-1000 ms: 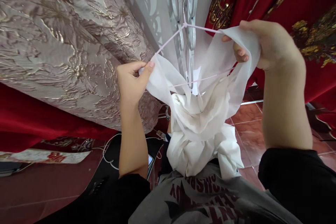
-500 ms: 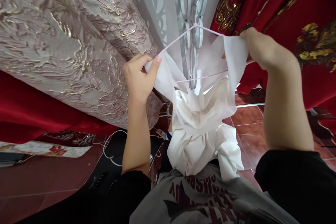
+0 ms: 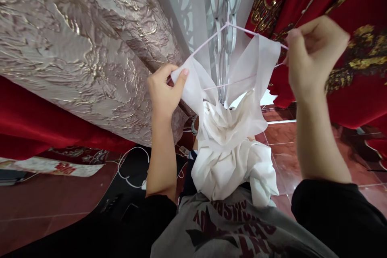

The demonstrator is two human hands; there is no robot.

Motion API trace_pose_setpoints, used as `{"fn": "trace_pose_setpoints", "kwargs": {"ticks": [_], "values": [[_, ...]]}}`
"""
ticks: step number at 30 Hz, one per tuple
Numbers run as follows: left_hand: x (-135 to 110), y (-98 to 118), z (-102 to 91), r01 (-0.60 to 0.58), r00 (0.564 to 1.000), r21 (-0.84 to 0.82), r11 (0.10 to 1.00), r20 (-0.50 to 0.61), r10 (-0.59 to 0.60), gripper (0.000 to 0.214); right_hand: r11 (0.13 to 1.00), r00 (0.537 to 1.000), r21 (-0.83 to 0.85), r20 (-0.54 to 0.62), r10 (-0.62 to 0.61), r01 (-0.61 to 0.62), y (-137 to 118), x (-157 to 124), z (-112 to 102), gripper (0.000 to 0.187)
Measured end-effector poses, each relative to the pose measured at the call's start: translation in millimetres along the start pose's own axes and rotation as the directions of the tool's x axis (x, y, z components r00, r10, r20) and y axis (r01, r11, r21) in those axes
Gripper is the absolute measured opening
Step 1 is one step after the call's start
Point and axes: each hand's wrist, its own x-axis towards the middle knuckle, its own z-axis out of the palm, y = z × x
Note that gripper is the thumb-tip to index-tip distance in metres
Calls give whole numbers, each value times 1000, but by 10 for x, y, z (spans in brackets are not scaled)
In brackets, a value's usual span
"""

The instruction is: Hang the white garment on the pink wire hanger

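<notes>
A sheer white garment [image 3: 223, 129] hangs over a pale pink clothes hanger [image 3: 208, 40], its lower cloth bunched in my lap. At the left shoulder of the garment, my left hand [image 3: 165, 88] is closed, pinching the fabric between thumb and fingers around the hanger's hidden left end. My right hand [image 3: 314, 52] is closed at the hanger's bare right end, thumb and fingers pressed together there. The garment's right shoulder sits on the hanger arm a little inward of that hand. The hanger's lower bar shows through the thin cloth.
Ornate silver-grey metalwork [image 3: 222, 48] stands straight ahead. A pink embossed fabric [image 3: 90, 48] hangs at left, and red cloth with gold trim [image 3: 347, 60] at right. A white cable [image 3: 119, 165] loops over a black surface at lower left. Reddish tiles [image 3: 284, 157] cover the floor.
My right hand has left the garment's right shoulder and moved outward to the hanger's end, which now shows bare. My left hand still pinches the left shoulder, shifted slightly right.
</notes>
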Motion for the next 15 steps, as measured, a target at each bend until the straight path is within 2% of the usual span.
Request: {"fn": "trace_pose_setpoints", "kwargs": {"ticks": [1,2,4,5,6,7,8,9,10,12,15], "values": [[-26,-9,15,12,1000,-8,1000,1,-12,26,996,996,57,52,-73,70,5,-115,87,19],[-59,-15,32,16,1000,-15,1000,-5,-16,23,986,975,110,172,-142,124,2,-237,189,21],[-153,-11,74,3,998,-10,1000,-60,-4,27,962,878,179,399,-264,208,0,-471,425,24],[-218,-3,102,-2,993,6,1000,-114,2,33,956,834,194,469,-289,222,12,-574,545,27],[-297,8,136,3,982,31,1000,-187,2,40,955,810,196,508,-294,223,33,-664,659,28],[-387,20,177,25,964,56,998,-265,-9,44,959,810,186,514,-281,214,61,-741,759,28],[-485,33,225,59,939,74,996,-342,-30,45,966,830,168,495,-257,198,92,-809,841,26],[-585,48,279,104,913,75,992,-403,-65,44,972,861,150,453,-230,181,120,-871,902,24],[-681,66,334,142,904,59,988,-414,-105,43,977,895,136,395,-207,166,140,-928,942,23],[-833,121,434,187,915,3,982,-364,-173,43,981,942,125,284,-181,151,149,-1030,967,20],[-911,266,493,225,950,-8,974,-220,-221,28,978,961,136,208,-183,157,107,-1137,935,12]]}}
